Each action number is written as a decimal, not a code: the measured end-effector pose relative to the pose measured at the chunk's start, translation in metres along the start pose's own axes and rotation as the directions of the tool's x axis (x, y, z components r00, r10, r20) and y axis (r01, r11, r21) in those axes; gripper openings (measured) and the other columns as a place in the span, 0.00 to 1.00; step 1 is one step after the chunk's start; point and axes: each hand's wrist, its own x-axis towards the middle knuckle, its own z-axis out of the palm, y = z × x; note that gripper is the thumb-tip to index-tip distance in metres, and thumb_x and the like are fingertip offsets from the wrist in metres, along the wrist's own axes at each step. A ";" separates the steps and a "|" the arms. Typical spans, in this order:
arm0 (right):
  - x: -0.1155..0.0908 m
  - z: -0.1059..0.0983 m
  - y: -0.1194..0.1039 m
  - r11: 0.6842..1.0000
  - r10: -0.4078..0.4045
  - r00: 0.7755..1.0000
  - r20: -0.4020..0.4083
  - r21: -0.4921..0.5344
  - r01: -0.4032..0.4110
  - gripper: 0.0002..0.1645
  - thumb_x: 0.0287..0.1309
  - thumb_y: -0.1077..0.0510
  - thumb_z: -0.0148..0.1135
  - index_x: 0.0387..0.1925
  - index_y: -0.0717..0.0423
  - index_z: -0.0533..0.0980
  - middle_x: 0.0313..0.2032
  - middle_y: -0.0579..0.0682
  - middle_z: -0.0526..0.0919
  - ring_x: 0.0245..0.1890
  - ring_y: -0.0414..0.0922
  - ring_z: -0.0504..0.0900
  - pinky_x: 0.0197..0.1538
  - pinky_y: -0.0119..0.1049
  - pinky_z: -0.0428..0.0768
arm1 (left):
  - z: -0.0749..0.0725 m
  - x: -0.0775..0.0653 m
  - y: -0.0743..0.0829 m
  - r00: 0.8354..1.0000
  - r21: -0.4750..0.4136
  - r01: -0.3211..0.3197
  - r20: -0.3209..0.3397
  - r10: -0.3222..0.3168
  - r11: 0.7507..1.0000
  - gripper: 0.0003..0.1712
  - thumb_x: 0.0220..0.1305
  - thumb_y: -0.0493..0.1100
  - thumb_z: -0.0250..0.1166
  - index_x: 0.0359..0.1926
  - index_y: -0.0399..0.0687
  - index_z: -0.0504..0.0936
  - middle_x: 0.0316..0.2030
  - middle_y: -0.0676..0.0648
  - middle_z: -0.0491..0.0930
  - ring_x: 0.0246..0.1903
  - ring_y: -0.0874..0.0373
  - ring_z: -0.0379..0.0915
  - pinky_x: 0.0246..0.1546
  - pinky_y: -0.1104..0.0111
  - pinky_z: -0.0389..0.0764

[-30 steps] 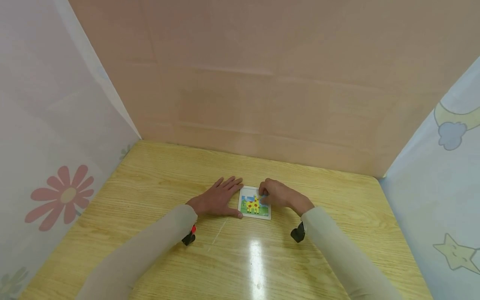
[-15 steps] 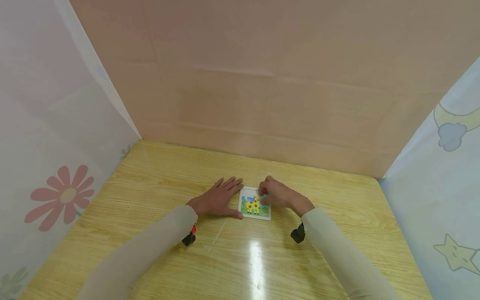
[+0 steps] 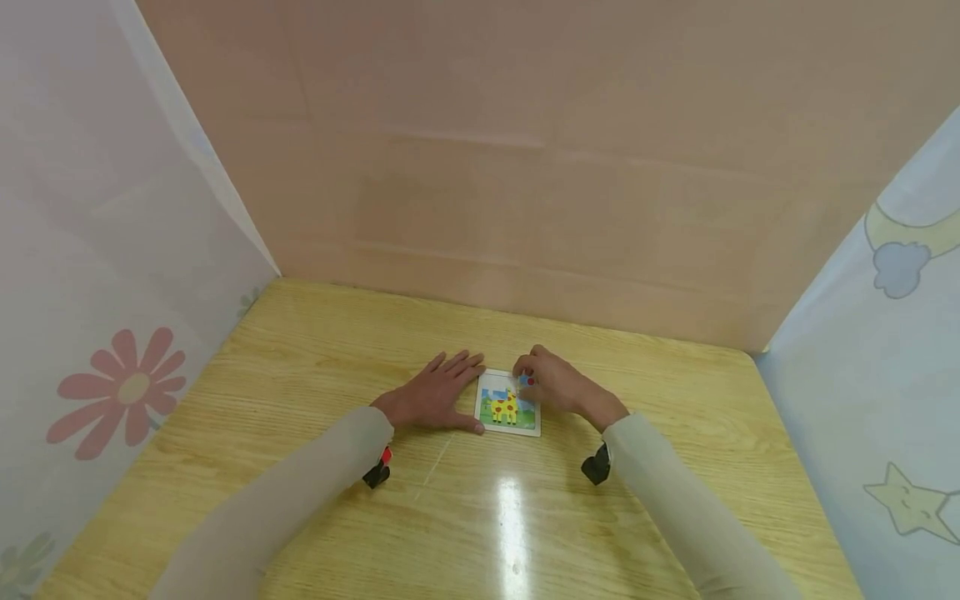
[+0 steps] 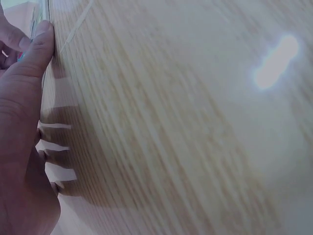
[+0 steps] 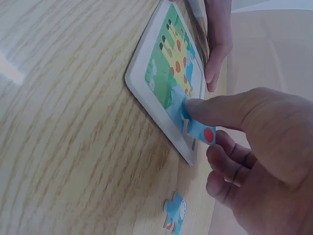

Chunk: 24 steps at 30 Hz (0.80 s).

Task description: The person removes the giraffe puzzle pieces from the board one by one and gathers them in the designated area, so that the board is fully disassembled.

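A white-framed jigsaw board [image 3: 508, 432] with a yellow giraffe picture lies flat on the table. My left hand [image 3: 435, 398] rests with spread fingers at the board's left edge, its thumb at the near left corner. Over the board's far right part, my right hand [image 3: 558, 385] pinches a blue puzzle piece [image 5: 201, 131] with a red dot between thumb and fingers. That piece is tilted up off the picture in the right wrist view. The left wrist view shows the thumb [image 4: 36, 54] and table, with the board mostly hidden.
A loose blue puzzle piece [image 5: 174, 214] lies on the wooden table [image 3: 337, 517] beside the board in the right wrist view. A brown-pink wall [image 3: 480, 208] rises behind the table, with pale printed side panels left and right.
The blue piece's red dot now shows between the right fingers, where it was hidden before. The right hand has turned slightly over the board; the left hand stays in place.
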 end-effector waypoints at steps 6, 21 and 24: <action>-0.002 -0.004 -0.001 0.997 -0.043 0.999 -0.032 0.055 0.045 0.12 0.72 0.64 0.65 0.54 0.58 0.84 0.46 0.54 0.83 0.45 0.47 0.81 0.51 0.46 0.83 | 0.001 0.001 -0.001 1.000 -0.015 0.011 0.008 -0.011 1.000 0.65 0.64 0.83 0.60 0.87 0.53 0.49 0.88 0.52 0.40 0.88 0.49 0.32 0.88 0.45 0.38; -0.019 -0.027 0.003 0.982 0.004 1.000 -0.028 0.187 0.002 0.09 0.74 0.64 0.62 0.51 0.61 0.83 0.44 0.54 0.85 0.40 0.45 0.80 0.41 0.36 0.81 | 0.001 0.001 0.001 1.000 -0.029 0.019 0.000 -0.019 0.999 0.64 0.63 0.82 0.61 0.87 0.53 0.51 0.88 0.52 0.41 0.88 0.49 0.33 0.88 0.44 0.38; -0.024 -0.030 0.010 0.982 0.005 0.999 -0.032 0.191 0.001 0.09 0.76 0.63 0.61 0.50 0.61 0.83 0.43 0.54 0.85 0.37 0.44 0.80 0.39 0.34 0.80 | 0.000 0.000 0.001 1.000 -0.032 0.015 0.000 -0.015 0.999 0.64 0.64 0.82 0.61 0.87 0.53 0.51 0.88 0.52 0.42 0.88 0.49 0.33 0.88 0.44 0.38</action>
